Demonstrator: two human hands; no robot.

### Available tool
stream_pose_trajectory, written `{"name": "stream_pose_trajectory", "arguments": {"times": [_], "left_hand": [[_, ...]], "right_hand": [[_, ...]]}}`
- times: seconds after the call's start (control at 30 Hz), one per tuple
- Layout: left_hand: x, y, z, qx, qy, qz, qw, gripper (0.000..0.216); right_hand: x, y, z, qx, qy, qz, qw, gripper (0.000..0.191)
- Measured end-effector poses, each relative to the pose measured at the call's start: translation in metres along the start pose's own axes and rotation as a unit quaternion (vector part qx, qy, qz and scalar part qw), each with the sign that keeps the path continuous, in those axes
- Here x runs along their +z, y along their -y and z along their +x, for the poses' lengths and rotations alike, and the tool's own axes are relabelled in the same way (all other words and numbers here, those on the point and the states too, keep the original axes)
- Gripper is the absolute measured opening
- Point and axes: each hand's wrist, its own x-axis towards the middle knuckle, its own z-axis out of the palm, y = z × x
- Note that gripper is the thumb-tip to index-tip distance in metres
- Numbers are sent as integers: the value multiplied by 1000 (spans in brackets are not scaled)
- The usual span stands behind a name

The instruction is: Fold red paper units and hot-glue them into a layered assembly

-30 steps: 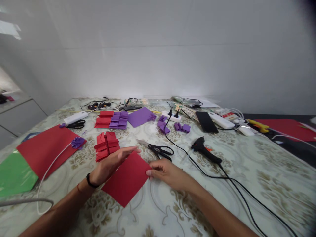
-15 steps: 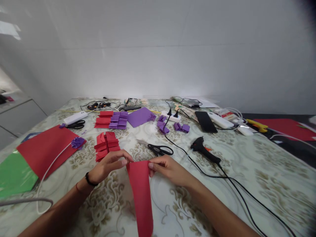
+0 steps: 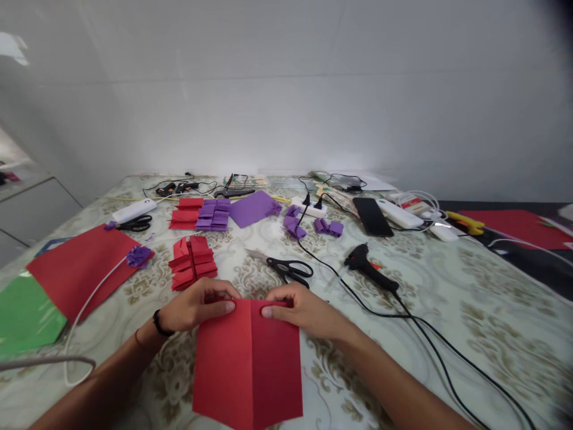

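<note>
Both hands hold a red paper sheet [image 3: 224,364] by its top edge, with a vertical crease down its middle. My left hand [image 3: 201,306] pinches the edge left of the crease, thumb in front and fingers behind. To the right of the crease my right hand [image 3: 302,307] grips the same edge in the same way. Just beyond the left hand lies a pleated red paper piece [image 3: 192,263]. Black-handled scissors [image 3: 290,269] rest beyond the right hand, blades pointing left. A black glue gun [image 3: 371,269] lies farther right, its cord running toward the front right.
Red and green sheets [image 3: 31,313] lie at the left, with a crumpled purple paper flower [image 3: 138,256] on the red one. Folded purple pieces [image 3: 213,215], a purple sheet [image 3: 253,209], a power strip [image 3: 308,207] and a phone [image 3: 372,216] lie toward the back.
The red sheet was folded into a narrow strip and is now opened out flat, its crease showing. Both hands have shifted their hold along its top edge, thumbs in front.
</note>
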Motion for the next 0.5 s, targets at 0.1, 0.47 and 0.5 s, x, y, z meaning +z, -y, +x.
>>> {"name": "stream_pose_trajectory", "arguments": {"times": [0.1, 0.47, 0.5], "left_hand": [[4, -1, 3, 31, -13, 125, 992, 29], [18, 12, 9, 34, 25, 159, 986, 37], [20, 11, 9, 35, 30, 163, 986, 36]], "right_hand": [[7, -3, 2, 14, -32, -44, 998, 35], [23, -3, 2, -18, -25, -135, 990, 17], [24, -3, 1, -22, -16, -135, 990, 16]]}}
